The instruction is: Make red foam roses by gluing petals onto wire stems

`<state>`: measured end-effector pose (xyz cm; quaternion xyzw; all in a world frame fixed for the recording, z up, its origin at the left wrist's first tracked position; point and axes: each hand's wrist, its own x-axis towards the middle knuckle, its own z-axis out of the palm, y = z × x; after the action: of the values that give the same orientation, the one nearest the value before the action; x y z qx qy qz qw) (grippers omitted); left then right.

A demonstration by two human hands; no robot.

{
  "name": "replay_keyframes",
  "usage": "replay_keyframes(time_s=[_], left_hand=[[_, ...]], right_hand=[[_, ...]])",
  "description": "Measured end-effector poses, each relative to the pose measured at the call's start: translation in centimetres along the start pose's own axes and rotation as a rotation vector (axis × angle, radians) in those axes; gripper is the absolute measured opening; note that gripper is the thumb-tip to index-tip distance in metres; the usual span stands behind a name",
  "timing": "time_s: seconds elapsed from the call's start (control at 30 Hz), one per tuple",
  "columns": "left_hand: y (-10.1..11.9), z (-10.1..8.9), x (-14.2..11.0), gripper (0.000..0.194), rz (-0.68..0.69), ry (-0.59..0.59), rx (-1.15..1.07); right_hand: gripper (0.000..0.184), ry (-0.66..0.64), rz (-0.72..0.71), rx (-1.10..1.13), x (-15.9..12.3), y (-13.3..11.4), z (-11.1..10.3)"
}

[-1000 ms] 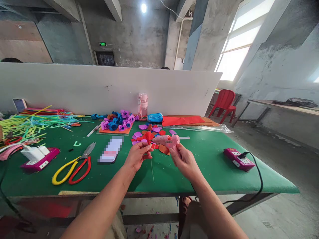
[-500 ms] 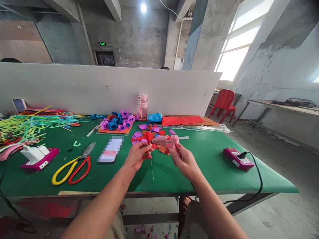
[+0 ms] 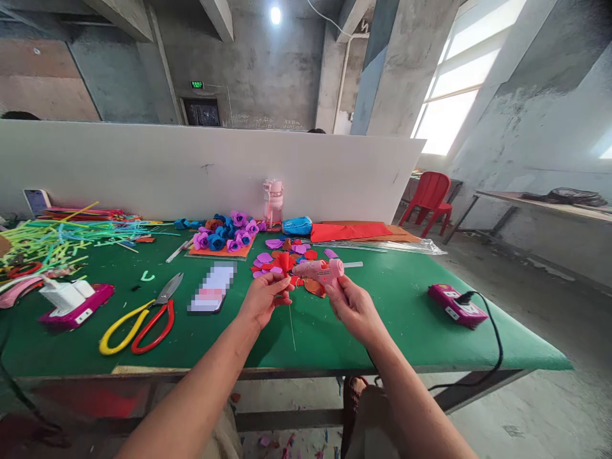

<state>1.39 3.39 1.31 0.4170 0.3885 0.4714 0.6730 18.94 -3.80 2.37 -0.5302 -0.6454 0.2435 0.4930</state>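
Between the fingertips of my left hand point(image 3: 268, 294) is a red paper flower point(image 3: 284, 262), pinched at its base. A thin pale wire or thread point(image 3: 292, 328) hangs below those fingers. My right hand point(image 3: 352, 303) is wrapped round the handle of a pink hot glue gun point(image 3: 321, 271), a clear glue stick point(image 3: 352, 264) poking out of its back. The gun's nozzle points left and meets the flower's side; whether it touches cannot be made out. Beneath and behind them lie loose paper petals point(image 3: 314, 288) in purple, red, blue and brown.
Left of my hands are a phone point(image 3: 210, 290), large scissors point(image 3: 152, 319), a power strip point(image 3: 79, 309) and a heap of coloured strips point(image 3: 43, 245). Finished paper flowers point(image 3: 224, 233), a pink bottle point(image 3: 273, 204) and red paper point(image 3: 351, 231) line the back. Another power strip point(image 3: 456, 306) stands right.
Almost nothing differs. Both hands, the flower and the glue gun keep nearly the same place, with only a tiny shift of the gun at the flower.
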Motion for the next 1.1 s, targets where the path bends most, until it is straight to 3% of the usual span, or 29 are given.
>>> replay_keyframes(time_s=[0.23,0.4,0.47,0.53,0.67,0.9,1.1], left_hand=[[0.8,-0.4,-0.2,0.022,0.056,-0.067,-0.091],[1.4,-0.2,-0.5,0.023,0.316,-0.036,-0.028],[1.4,-0.3,-0.5,0.020,0.432,0.021,0.058],[1.3,-0.4,-0.6,0.016,0.532,0.074,0.172],[1.2,-0.7,-1.1,0.010,0.687,0.107,0.356],[1.2,-1.5,-2.0,0.009,0.832,0.108,0.468],[1.0,-1.9,-1.7,0.013,0.785,0.105,0.362]], right_hand=[[0.035,0.061,0.191,0.324,0.9,0.6,-2.4],[0.035,0.155,0.380,0.417,1.5,5.0,-5.5],[0.026,0.214,0.489,0.309,1.5,7.3,-6.4],[0.017,0.213,0.580,0.028,1.5,9.0,-7.0],[0.014,0.212,0.593,-0.230,1.4,10.5,-7.4],[0.025,0.206,0.555,-0.624,1.7,9.6,-7.3],[0.040,-0.017,0.643,-0.871,1.1,6.0,-7.4]])
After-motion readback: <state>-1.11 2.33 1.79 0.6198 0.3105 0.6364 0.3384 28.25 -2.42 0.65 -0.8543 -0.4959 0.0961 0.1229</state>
